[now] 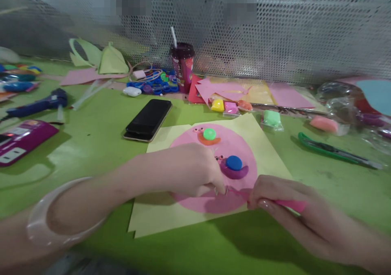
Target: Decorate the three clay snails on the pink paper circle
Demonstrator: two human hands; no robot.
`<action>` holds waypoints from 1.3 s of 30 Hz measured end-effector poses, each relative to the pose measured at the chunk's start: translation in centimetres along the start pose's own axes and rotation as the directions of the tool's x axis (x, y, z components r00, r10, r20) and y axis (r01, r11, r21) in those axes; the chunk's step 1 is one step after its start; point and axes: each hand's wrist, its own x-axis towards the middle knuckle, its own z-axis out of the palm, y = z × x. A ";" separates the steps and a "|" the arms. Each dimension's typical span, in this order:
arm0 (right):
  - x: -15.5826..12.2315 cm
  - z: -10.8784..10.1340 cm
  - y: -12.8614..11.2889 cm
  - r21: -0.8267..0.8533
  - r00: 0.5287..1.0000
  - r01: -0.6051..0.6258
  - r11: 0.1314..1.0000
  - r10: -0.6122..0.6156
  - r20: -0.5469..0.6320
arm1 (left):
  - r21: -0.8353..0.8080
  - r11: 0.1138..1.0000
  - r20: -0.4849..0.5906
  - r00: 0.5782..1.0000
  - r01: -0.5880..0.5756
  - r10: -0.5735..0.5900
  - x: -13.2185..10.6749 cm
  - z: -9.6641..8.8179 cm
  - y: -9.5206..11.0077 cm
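Note:
A pink paper circle (201,206) lies on pale yellow paper (152,222). On it are two snail-like clay figures: an orange one with a green bottle cap (209,134), and a purple one (234,173) with a blue cap (233,163). My left hand (195,169) is closed in a pinch low over the circle, just below the purple figure; what its fingertips hold is too small to make out. Closed around a slim pink plastic tool (291,204), my right hand (284,204) is at the circle's right edge. The tool's thin tip reaches my left fingertips.
A phone (148,119) lies left of the paper; a lidded cup (183,67) stands behind. Bagged clay pieces (271,119) and a green utility knife (336,151) lie to the right. A glue gun (39,104) and purple power strip (26,140) are at left.

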 end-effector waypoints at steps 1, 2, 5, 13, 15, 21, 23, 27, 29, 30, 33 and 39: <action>0.0 0.0 0.1 -0.003 1.000 -0.002 1.000 0.002 0.007 | 0.004 1.000 0.028 1.000 -0.014 0.014 0.0 0.0 0.0; -0.1 0.0 0.1 -0.003 1.000 -0.002 1.000 0.003 0.010 | 0.009 1.000 0.051 0.998 -0.025 0.024 0.0 0.0 0.0; 0.0 0.0 0.1 -0.009 1.000 -0.008 1.000 0.008 0.001 | 0.008 1.000 0.024 0.999 -0.026 0.025 -0.1 0.0 -0.1; 0.2 -0.1 -0.2 -0.001 1.000 0.014 1.000 -0.014 0.000 | 0.037 0.999 0.091 0.996 -0.010 0.007 -0.1 -0.1 -0.1; 0.2 -0.1 -0.1 -0.007 1.000 0.016 1.000 -0.016 0.002 | 0.052 0.999 0.097 0.995 -0.009 0.004 0.0 -0.1 -0.1; -0.2 -0.1 0.0 -0.018 1.000 0.018 1.000 -0.018 0.000 | -0.001 1.000 0.109 0.994 0.022 -0.022 0.0 -0.2 -0.2; -0.2 0.0 0.0 -0.017 1.000 0.011 1.000 -0.011 0.009 | 0.009 1.000 0.116 0.993 0.027 -0.028 0.0 -0.1 -0.3; 0.0 0.1 0.0 -0.018 1.000 0.008 1.000 -0.007 0.008 | 0.028 1.000 0.103 0.995 0.003 -0.006 -0.1 0.0 -0.3; 0.0 0.1 0.0 -0.010 1.000 0.009 1.000 -0.009 0.005 | 0.044 0.999 0.098 0.995 -0.002 -0.003 -0.1 0.0 -0.3; 0.0 0.1 0.0 -0.010 1.000 0.007 1.000 -0.007 0.005 | 0.051 0.999 0.099 0.995 0.001 -0.006 -0.1 0.0 -0.3; -0.2 0.1 0.1 -0.021 1.000 0.011 1.000 -0.011 0.011 | 0.066 0.998 0.093 0.996 -0.001 -0.005 -0.1 0.0 -0.3; -0.3 0.2 0.3 -0.019 1.000 0.017 1.000 -0.017 0.009 | 0.076 0.997 0.115 0.993 0.026 -0.035 0.1 -0.2 -0.1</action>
